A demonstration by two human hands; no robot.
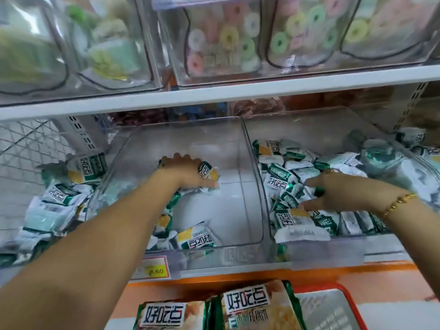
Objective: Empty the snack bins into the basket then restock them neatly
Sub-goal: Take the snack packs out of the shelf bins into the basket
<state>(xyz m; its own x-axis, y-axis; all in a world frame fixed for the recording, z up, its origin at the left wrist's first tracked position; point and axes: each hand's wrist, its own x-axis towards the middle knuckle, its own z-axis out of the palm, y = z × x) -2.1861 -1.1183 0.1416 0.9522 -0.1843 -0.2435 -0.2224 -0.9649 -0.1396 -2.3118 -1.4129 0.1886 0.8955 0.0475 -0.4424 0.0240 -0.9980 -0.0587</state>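
1. Head view: a white shelf [214, 96] crosses the top, w/ clear upper bins [166, 55] of pastel ring sweets standing on it.
2. Under it two clear bins stand side by side. The left bin [228, 210] is almost bare, only a few packets at its front-left part. The right bin [333, 251] is full of green-white snack packets [292, 220].
3. A loose pile [59, 198] of the same packets lies outside the left bin's left wall.
4. Two big packs [247, 306] w/ similar print are at the bottom edge, just beside the red-rimmed basket [350, 306], bottom right, below the bins.
5. The left hand [188, 172] is inside the left bin. Its grip is clamped on a held packet [206, 171], fingers curled round it.
6. The right hand [333, 191] is in the right bin, grip apart, fingers straight and spread on the packets.
7. A price tag [154, 267] is on the left bin's front.
8. A gold bracelet [400, 201] is on the R wrist.
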